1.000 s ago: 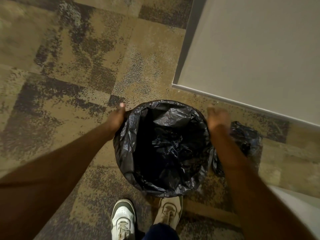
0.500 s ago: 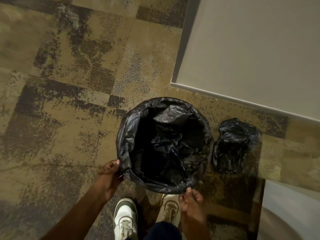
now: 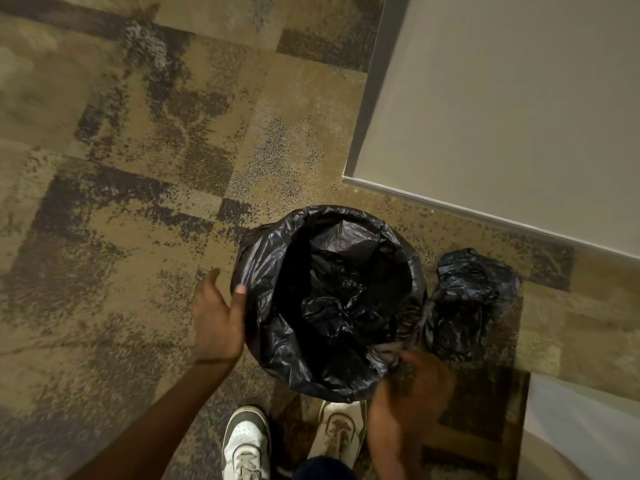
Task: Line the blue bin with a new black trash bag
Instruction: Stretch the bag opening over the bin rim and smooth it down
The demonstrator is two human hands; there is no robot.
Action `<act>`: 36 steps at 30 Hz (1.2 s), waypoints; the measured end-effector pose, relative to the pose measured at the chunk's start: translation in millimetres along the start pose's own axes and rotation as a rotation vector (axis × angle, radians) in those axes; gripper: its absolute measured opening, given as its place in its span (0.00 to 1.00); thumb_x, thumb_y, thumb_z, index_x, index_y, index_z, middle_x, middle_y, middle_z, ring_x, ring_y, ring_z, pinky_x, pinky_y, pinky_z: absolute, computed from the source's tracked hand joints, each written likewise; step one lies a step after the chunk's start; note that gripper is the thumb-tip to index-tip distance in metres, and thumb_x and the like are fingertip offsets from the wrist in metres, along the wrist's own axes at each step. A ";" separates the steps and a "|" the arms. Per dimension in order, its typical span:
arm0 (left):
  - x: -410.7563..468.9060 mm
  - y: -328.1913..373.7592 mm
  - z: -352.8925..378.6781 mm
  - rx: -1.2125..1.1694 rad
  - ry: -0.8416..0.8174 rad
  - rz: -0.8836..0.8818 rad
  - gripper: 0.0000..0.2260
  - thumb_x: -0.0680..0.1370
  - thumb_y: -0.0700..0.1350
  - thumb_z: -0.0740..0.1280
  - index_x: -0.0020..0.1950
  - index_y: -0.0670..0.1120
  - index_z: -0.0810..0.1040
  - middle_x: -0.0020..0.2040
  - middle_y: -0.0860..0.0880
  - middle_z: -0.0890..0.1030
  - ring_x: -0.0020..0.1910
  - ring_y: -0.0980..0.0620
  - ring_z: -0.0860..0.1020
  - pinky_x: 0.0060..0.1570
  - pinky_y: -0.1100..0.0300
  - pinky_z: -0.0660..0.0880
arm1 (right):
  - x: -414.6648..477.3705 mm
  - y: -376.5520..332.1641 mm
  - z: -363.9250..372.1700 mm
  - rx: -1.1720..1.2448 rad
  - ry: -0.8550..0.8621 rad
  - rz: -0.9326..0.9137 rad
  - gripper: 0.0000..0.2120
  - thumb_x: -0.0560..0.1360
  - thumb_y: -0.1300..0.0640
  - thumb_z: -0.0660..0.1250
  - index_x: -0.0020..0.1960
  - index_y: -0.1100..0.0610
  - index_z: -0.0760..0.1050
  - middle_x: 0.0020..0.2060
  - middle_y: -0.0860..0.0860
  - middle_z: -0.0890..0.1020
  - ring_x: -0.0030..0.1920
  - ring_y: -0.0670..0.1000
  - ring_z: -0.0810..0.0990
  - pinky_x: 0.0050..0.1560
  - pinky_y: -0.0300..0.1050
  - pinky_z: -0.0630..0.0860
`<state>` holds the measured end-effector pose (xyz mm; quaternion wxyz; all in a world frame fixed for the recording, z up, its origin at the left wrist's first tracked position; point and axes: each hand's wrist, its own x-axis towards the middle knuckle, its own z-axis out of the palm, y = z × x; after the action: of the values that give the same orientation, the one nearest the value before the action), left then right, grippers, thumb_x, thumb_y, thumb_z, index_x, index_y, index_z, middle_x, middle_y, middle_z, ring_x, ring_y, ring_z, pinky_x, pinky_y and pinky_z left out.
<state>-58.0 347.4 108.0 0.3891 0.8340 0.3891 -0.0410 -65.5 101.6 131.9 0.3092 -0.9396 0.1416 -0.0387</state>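
Head view: black trash bag [image 3: 329, 306] draped over the rim of a round bin on patterned carpet [image 3: 138, 168], mouth open, crumpled plastic sunk in the middle; blue of the bin not visible under the plastic. Left hand [image 3: 218, 320] spread flat against the bag's left outer side, thumb tip on the plastic near the rim; right hand [image 3: 412, 386] blurred at the bag's near-right edge, touching the plastic, grip not discernible. Second bundled black bag [image 3: 471, 303] just right of the bin, below a pale wall [image 3: 502, 116]; two shoes [image 3: 246, 441] near the bin's front edge.
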 end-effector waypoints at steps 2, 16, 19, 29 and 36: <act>-4.8 13.9 0.0 0.364 0.003 0.246 0.31 0.75 0.60 0.56 0.71 0.42 0.61 0.70 0.36 0.67 0.68 0.35 0.65 0.66 0.40 0.64 | 8.2 -19.7 8.7 -0.076 -0.237 -0.248 0.14 0.64 0.66 0.66 0.48 0.55 0.78 0.50 0.55 0.78 0.50 0.45 0.70 0.48 0.36 0.73; 21.2 13.7 30.3 0.553 -0.131 0.280 0.35 0.69 0.47 0.71 0.73 0.42 0.62 0.73 0.34 0.61 0.68 0.32 0.65 0.55 0.43 0.75 | 86.2 14.0 216.2 -0.950 -1.185 -0.260 0.26 0.77 0.57 0.54 0.74 0.50 0.57 0.76 0.61 0.54 0.75 0.62 0.50 0.69 0.70 0.51; 24.2 5.6 30.2 0.525 -0.134 0.307 0.34 0.69 0.46 0.71 0.73 0.46 0.62 0.72 0.35 0.61 0.67 0.34 0.66 0.51 0.44 0.77 | 90.6 28.8 225.9 -0.967 -1.163 -0.281 0.25 0.77 0.56 0.54 0.74 0.50 0.56 0.75 0.60 0.55 0.75 0.62 0.51 0.70 0.68 0.54; 11.5 17.5 22.0 0.725 -0.017 0.427 0.35 0.67 0.57 0.65 0.73 0.51 0.61 0.73 0.32 0.60 0.70 0.29 0.59 0.65 0.35 0.63 | 67.3 -24.5 102.1 -0.705 -0.609 -0.453 0.18 0.70 0.47 0.62 0.52 0.58 0.77 0.55 0.63 0.80 0.64 0.65 0.70 0.68 0.62 0.59; 17.8 34.0 36.7 1.091 -0.220 0.785 0.33 0.72 0.59 0.57 0.72 0.42 0.67 0.77 0.39 0.58 0.78 0.39 0.44 0.74 0.40 0.43 | 69.2 30.6 38.4 -0.963 -0.518 -0.343 0.34 0.74 0.41 0.58 0.75 0.58 0.59 0.77 0.63 0.52 0.77 0.63 0.43 0.70 0.70 0.49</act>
<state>-13.9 320.0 96.9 -0.0638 0.9812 -0.0605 -0.1720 -0.6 79.9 81.8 -0.1396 -0.9629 -0.0916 0.2120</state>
